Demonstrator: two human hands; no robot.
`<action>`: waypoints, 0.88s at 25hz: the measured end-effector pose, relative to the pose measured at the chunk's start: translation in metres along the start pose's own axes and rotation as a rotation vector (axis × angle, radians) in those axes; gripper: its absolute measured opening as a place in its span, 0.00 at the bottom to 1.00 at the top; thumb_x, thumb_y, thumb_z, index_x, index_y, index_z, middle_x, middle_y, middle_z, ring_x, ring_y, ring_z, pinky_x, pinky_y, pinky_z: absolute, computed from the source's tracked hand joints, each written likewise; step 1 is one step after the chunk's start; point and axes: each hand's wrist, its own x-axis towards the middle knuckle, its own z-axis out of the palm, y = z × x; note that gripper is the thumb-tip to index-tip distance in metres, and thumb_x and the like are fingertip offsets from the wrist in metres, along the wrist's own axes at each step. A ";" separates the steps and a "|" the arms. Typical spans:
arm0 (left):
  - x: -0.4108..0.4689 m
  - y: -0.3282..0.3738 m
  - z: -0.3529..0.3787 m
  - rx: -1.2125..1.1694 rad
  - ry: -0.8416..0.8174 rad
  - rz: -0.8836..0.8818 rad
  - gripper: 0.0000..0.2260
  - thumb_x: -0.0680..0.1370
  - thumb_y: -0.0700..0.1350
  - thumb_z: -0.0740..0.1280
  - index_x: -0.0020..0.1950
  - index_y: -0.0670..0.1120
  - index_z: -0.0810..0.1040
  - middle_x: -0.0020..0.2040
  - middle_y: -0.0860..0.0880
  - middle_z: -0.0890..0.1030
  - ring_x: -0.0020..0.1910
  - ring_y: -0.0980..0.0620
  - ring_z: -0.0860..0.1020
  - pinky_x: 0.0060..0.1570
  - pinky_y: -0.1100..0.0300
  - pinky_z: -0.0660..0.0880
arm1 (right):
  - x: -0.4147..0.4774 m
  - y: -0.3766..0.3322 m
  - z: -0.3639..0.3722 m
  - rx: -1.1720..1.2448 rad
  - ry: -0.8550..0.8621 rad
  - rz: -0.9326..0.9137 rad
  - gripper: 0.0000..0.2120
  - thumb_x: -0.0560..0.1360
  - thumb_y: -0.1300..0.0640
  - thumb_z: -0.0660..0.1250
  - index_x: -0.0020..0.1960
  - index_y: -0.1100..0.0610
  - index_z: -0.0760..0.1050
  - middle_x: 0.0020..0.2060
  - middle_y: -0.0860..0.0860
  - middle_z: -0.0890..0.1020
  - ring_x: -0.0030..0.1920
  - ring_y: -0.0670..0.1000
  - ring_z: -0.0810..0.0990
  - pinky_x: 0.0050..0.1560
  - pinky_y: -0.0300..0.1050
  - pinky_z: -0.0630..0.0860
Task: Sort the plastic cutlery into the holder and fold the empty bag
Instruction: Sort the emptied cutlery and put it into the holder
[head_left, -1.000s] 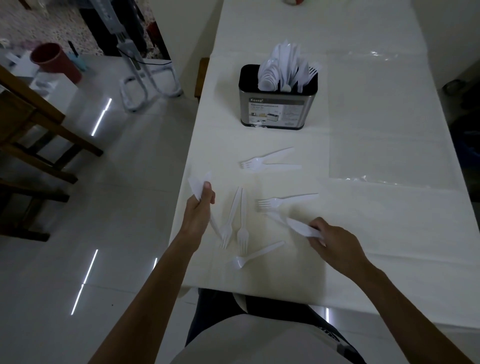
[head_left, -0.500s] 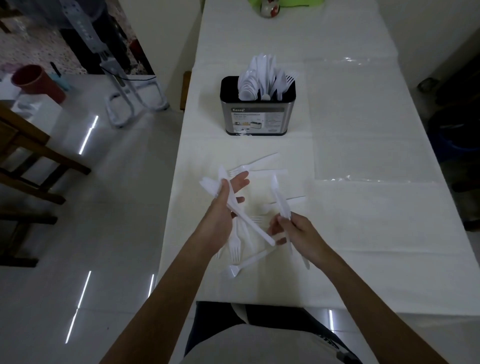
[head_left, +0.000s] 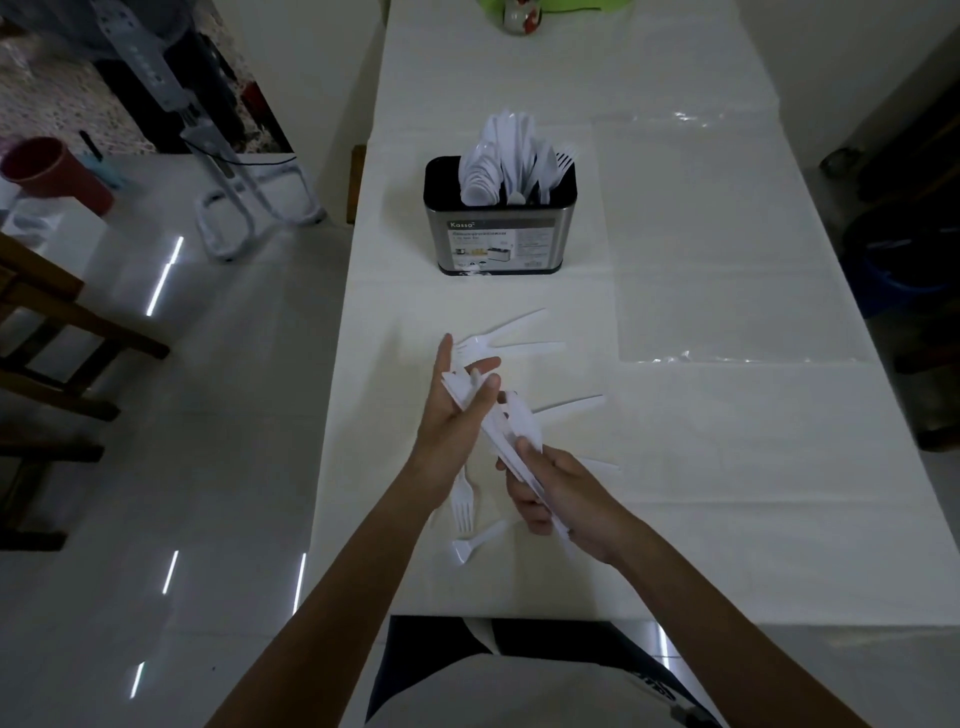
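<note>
Head view — fingers of left hand (head_left: 457, 415) and right hand (head_left: 563, 499) clamp one knife bundle (head_left: 508, 434) above loose forks (head_left: 462, 506) — holder (head_left: 501, 239) beyond.

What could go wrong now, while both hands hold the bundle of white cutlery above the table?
1. The left hand holds the bundle with rather straight fingers, while the right hand grips the other end; a piece may slip out and fall.
2. The holder looks crowded, so pushing the bundle in could snag or tip it.
3. Loose forks lie on the table under the hands; a forearm could sweep them off.
</note>
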 end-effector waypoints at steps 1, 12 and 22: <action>0.002 0.001 -0.002 -0.005 0.019 0.027 0.28 0.79 0.43 0.63 0.75 0.53 0.54 0.57 0.56 0.78 0.51 0.60 0.79 0.51 0.66 0.78 | 0.000 0.000 0.000 -0.030 0.001 -0.014 0.19 0.80 0.43 0.53 0.48 0.58 0.70 0.26 0.48 0.64 0.24 0.46 0.60 0.25 0.37 0.58; 0.003 -0.011 -0.004 0.167 -0.098 0.127 0.06 0.79 0.38 0.63 0.48 0.39 0.79 0.43 0.46 0.83 0.41 0.54 0.82 0.42 0.64 0.77 | 0.000 -0.004 -0.010 -0.215 -0.027 0.094 0.12 0.78 0.56 0.63 0.38 0.55 0.65 0.25 0.49 0.64 0.22 0.46 0.61 0.24 0.39 0.59; -0.002 -0.017 -0.006 0.197 -0.169 0.169 0.14 0.79 0.45 0.61 0.62 0.44 0.77 0.58 0.48 0.81 0.57 0.54 0.79 0.60 0.52 0.76 | 0.008 -0.009 -0.013 -0.283 0.140 0.153 0.13 0.75 0.53 0.67 0.37 0.54 0.66 0.23 0.49 0.63 0.21 0.46 0.58 0.24 0.39 0.54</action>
